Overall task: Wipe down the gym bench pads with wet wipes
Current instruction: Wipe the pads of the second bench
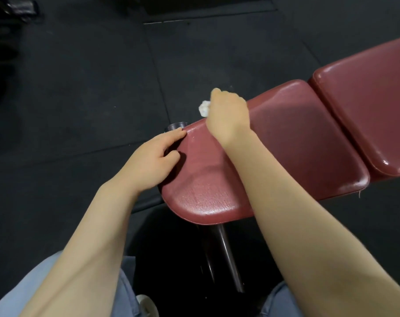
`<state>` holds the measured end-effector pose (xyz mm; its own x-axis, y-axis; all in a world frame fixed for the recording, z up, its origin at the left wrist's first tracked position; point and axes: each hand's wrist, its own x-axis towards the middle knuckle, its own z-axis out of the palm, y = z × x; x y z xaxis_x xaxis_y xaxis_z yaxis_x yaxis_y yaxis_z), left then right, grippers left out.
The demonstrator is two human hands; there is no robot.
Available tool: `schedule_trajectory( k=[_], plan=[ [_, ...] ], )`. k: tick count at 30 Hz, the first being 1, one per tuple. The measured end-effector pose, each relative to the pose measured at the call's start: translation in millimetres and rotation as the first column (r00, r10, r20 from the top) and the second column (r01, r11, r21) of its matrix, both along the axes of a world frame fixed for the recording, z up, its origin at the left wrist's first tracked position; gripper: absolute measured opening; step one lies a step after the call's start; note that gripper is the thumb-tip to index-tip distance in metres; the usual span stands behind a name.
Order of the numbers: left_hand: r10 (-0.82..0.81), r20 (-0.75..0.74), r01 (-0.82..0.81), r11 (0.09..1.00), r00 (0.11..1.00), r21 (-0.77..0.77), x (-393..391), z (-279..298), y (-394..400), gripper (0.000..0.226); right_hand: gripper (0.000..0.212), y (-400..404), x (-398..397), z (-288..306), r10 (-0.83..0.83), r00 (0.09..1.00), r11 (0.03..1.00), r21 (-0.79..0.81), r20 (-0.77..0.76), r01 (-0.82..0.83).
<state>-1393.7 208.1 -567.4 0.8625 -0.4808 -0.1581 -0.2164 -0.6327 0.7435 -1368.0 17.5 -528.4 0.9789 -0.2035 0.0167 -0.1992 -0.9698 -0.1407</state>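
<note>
Your right hand point(227, 113) is balled up around a crumpled white wet wipe point(203, 108) at the far edge of the maroon seat pad point(286, 143), glossy grained vinyl with rounded corners. Your left hand point(152, 161) has loose fingers resting on the pad's left edge. A second shiny pad point(363, 106) sits just beside it, and the floor point(80, 88) is dark rubber matting.

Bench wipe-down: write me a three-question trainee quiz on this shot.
1. True or false: the right hand holds the wipe at the far edge of the seat pad.
2. What does the left hand touch? A) the floor B) the seat pad's near-left edge C) the back pad
3. What colour are the pads?

Key: 1 true; 2 B; 3 dark red.
</note>
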Motion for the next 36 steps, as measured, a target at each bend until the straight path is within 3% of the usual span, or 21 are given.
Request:
schedule_trajectory(
  k=[3,6,11,14,21,23,26,30,32,34,36],
  plan=[
    [-0.057,0.056,0.054,0.997,0.997,0.047,-3.3,-3.5,2.8,0.063,0.021,5.4,-8.1,-0.9,0.030,0.999,0.999,-0.027,-0.022,-0.030],
    [-0.093,0.073,0.087,0.993,0.993,0.076,-3.6,-6.9,6.5,0.064,0.022,5.6,-94.5,-0.5,0.071,0.995,0.997,0.030,0.066,-0.073],
    [-0.077,0.034,0.076,0.996,0.996,0.050,-0.8,-6.8,9.2,0.060,0.027,-4.8,-221.7,-1.7,-0.097,0.993,0.977,0.194,0.066,0.083],
    [-0.082,0.028,0.081,0.996,0.996,0.044,-0.9,-5.5,7.4,0.059,0.023,1.1,-180.2,-1.6,-0.053,0.987,0.987,0.158,0.153,0.029],
    [-0.126,0.122,0.112,0.987,0.984,0.118,-4.6,8.3,-1.4,0.060,0.018,34.5,6.7,-11.3,0.083,0.996,0.996,-0.042,-0.031,-0.084],
    [-0.098,0.135,0.083,0.990,0.986,0.112,-3.9,7.6,2.1,0.058,0.023,35.4,-2.4,-12.6,0.103,0.994,0.994,-0.044,-0.022,-0.104],
    [0.030,0.102,-0.040,0.994,0.994,0.097,0.1,2.3,13.5,0.053,0.031,30.7,-82.2,-12.5,0.120,0.992,0.990,0.069,0.038,-0.122],
    [0.094,-0.017,-0.093,0.993,0.995,0.074,-1.1,-4.2,16.6,0.048,0.035,28.0,-196.1,-12.9,0.085,0.995,0.984,0.160,-0.048,-0.076],
    [0.128,-0.060,-0.124,0.991,0.990,0.053,-0.4,-4.3,14.4,0.045,0.036,28.5,-190.5,-13.0,0.100,0.992,0.984,0.157,-0.074,-0.088],
    [0.190,-0.176,-0.197,0.980,0.966,-0.023,1.9,-0.7,10.5,0.043,0.016,32.1,-144.9,-10.9,0.107,0.994,0.984,0.142,-0.010,-0.105],
    [0.232,-0.270,-0.263,0.961,0.935,-0.086,1.5,3.2,7.0,0.040,0.014,37.0,-84.9,-13.1,0.154,0.988,0.987,0.043,0.031,-0.156]
  ],
)
